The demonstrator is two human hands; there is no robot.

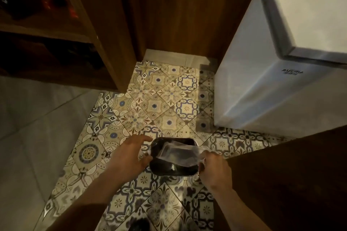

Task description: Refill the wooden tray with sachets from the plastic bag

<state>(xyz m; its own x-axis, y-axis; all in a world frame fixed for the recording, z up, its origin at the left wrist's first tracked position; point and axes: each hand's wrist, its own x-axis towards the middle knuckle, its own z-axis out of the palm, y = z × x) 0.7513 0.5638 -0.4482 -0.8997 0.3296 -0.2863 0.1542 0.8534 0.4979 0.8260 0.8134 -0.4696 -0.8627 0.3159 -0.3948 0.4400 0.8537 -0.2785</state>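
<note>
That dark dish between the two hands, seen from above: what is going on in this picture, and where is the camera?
There is no robot here. The single picture comes from a wide-angle camera worn on a person's head, looking down at their own bare hands over a patterned tile floor.

The left hand is open, resting against the side of a dark, rounded rectangular tray held above the floor. The right hand pinches a clear, crumpled plastic bag that lies over the tray. Whether sachets are inside is too blurred to tell.

Around them stand a white box-shaped appliance on the right and brown wooden shelving on the left.
</note>
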